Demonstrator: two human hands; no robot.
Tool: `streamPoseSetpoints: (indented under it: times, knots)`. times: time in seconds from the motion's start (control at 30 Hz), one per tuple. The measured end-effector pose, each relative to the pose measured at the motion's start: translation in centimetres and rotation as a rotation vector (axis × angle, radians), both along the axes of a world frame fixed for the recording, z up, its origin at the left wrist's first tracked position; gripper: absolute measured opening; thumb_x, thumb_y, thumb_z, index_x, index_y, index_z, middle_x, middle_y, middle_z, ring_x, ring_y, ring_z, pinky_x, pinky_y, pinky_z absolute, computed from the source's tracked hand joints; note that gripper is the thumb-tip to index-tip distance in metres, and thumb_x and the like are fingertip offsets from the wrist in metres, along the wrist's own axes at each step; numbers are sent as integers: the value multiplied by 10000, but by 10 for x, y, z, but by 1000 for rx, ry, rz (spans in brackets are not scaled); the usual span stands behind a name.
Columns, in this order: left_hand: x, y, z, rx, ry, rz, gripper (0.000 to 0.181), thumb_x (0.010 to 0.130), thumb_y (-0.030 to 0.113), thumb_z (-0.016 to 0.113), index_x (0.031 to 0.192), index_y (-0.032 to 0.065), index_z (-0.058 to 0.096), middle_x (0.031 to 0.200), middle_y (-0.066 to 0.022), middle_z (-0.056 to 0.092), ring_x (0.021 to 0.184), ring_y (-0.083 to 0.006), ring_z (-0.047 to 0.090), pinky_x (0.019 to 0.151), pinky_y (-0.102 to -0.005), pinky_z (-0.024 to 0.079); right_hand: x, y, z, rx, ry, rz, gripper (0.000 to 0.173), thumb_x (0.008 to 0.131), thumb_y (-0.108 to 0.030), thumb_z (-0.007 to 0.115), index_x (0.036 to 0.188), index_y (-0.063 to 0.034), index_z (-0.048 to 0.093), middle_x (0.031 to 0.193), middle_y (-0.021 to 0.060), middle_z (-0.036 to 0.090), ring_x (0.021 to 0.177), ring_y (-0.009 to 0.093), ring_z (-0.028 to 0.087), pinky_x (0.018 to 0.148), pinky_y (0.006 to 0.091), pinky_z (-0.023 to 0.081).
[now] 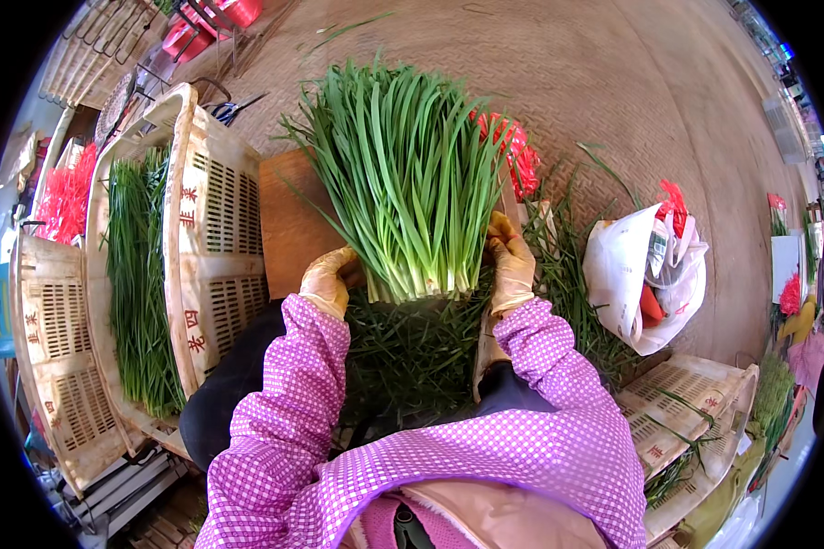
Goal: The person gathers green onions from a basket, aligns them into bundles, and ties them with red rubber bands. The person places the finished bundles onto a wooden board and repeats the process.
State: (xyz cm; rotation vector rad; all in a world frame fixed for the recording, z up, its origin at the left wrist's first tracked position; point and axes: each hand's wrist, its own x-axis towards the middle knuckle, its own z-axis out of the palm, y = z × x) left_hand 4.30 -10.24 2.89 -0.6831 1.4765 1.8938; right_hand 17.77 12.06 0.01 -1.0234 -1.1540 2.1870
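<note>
A broad bunch of garlic chives (408,185) lies fanned out in front of me, pale cut ends towards me and green tips pointing away. My left hand (328,278), in a yellowish glove, holds the bunch's lower left side; some of its fingers are hidden by the stems. On the lower right side, my gloved right hand (509,264) grips the edge of the bunch with bent fingers. Beneath the bunch shows a brown wooden board (292,206). Loose chive leaves (412,360) lie heaped below the cut ends, between my legs.
To my left, a plastic crate (220,206) holds more chives (141,274). Red plastic ties (515,154) lie beyond the right hand. A white bag (614,274) and scattered leaves (577,288) are at right. Scissors (237,108) rest behind the crate. Another crate (687,391) sits lower right.
</note>
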Motion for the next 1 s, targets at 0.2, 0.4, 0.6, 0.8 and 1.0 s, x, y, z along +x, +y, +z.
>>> streamPoseSetpoints:
  times: [0.2,0.4,0.6,0.8,1.0]
  knots:
    - [-2,2,4,-2,-24,11,160,838,128,582,928,-1,614,959,-123,601,856,-257,543,804,-405,425,4,1,-26,55,211,-3,283,914,-5,474,1183,-1,559,950,15,627,820,129,584,767,222,464]
    - [-8,-5,-3,119,-13,-20,289,818,332,626,809,44,596,873,-93,590,763,-223,538,737,-393,447,1,2,-42,348,208,-31,163,883,-12,555,1034,4,614,912,31,623,817,125,579,770,217,462]
    - [-17,31,74,-531,248,-444,675,686,664,644,858,13,591,883,-104,605,846,-254,572,803,-375,474,-21,-6,-18,856,224,17,45,828,-7,569,834,-43,595,737,51,566,692,208,562,686,300,474]
    - [-22,73,121,-1203,583,-1434,940,556,684,710,1063,-96,573,1046,-230,599,972,-310,597,840,-366,488,-55,-15,56,1600,173,430,138,836,-78,547,704,-54,518,651,89,508,641,277,528,631,383,423]
    - [-44,15,70,-786,355,-1210,596,596,361,798,974,-61,615,921,-189,657,855,-268,646,766,-351,512,-57,-53,63,1219,502,375,163,850,-15,551,1004,-62,578,993,90,622,983,242,556,885,373,426]
